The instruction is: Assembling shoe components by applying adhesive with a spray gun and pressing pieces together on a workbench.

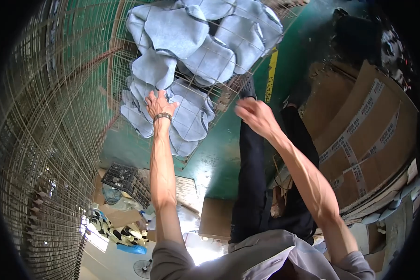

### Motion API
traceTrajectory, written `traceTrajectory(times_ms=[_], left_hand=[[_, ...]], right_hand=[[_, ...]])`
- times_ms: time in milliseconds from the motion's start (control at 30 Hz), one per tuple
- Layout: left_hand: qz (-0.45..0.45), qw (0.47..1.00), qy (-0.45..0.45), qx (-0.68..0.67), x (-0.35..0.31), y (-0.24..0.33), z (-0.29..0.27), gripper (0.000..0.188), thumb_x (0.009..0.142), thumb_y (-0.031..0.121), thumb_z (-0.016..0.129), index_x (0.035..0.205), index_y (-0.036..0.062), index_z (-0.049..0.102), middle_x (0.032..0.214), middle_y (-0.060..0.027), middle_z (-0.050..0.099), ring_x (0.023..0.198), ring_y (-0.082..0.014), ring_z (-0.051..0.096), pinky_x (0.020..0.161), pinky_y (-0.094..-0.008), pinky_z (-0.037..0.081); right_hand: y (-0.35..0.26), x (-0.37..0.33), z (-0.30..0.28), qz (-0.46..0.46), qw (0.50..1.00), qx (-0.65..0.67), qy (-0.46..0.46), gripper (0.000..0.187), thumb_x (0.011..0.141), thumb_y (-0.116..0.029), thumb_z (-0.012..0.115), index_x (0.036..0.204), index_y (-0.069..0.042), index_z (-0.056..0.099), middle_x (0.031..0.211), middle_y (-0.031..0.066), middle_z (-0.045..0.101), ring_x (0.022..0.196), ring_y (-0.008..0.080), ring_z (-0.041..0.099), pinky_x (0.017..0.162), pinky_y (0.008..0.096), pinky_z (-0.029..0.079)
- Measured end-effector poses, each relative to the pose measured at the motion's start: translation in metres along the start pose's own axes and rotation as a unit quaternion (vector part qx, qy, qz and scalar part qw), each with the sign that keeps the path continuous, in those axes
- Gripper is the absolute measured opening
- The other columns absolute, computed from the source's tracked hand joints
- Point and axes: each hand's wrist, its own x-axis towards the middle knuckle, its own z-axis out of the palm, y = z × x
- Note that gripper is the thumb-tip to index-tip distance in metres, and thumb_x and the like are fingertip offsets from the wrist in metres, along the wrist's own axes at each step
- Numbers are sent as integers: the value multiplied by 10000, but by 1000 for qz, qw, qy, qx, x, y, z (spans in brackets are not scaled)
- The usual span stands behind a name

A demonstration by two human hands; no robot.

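Note:
Pale blue-grey, flat pieces with curved outlines and dark edges (177,30) lie overlapping on a wire mesh rack (221,95). I cannot make out what kind of pieces they are. My left hand (161,105), with a dark bracelet at its wrist, reaches over the nearer pieces (189,112). Its fingers are spread and its fingertips are at the edge of one piece. To the right of the rack hangs my right hand (256,116), above my dark trouser leg. Its fingers are curled and blurred, and nothing shows in them.
Tall wire mesh panels (46,140) stand close on the left. A big taped cardboard box (359,135) is on the right. Lower left are a black plastic crate (126,182) and a patterned cloth (119,228). Yellow tape (271,74) marks the green floor (219,163).

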Motion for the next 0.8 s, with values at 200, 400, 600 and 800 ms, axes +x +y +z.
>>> traceTrajectory(times_ms=[200, 400, 600, 800], left_hand=[[30, 997, 70, -25, -6, -1, -11, 737, 672, 290, 945, 1319, 158, 619, 1539, -189, 422, 1472, -483, 322, 1159, -570, 351], [-1, 983, 181, -26, -25, -26, -21, 807, 664, 202, 935, 1381, 169, 565, 1557, -182, 401, 1465, -486, 334, 1150, -578, 350], [-50, 958, 258, -113, -50, -30, -32, 731, 704, 224, 909, 1367, 145, 612, 1553, -161, 417, 1443, -472, 370, 1125, -576, 385], [-84, 962, 115, -232, -111, -23, 49, 630, 789, 245, 856, 1346, 70, 621, 1542, -234, 418, 1413, -428, 429, 1136, -523, 403]], right_hand=[[-94, 216, 134, 108, 990, 78, -40, 568, 861, -554, 765, 791, 6, 698, 722, 128, 671, 689, 241, 659, 622, 410, 527], [-138, 266, 216, 165, 911, 378, -30, 134, 951, -175, 711, 913, -55, 665, 964, 76, 718, 862, 212, 675, 759, 451, 566], [-154, 276, 175, -17, 871, 490, -14, 146, 1000, -142, 645, 1106, -45, 622, 1091, 68, 697, 1005, 213, 682, 878, 402, 590], [-118, 293, 219, 220, 949, 224, -9, 391, 977, -381, 713, 983, 5, 654, 972, 129, 685, 811, 262, 686, 699, 422, 649]])
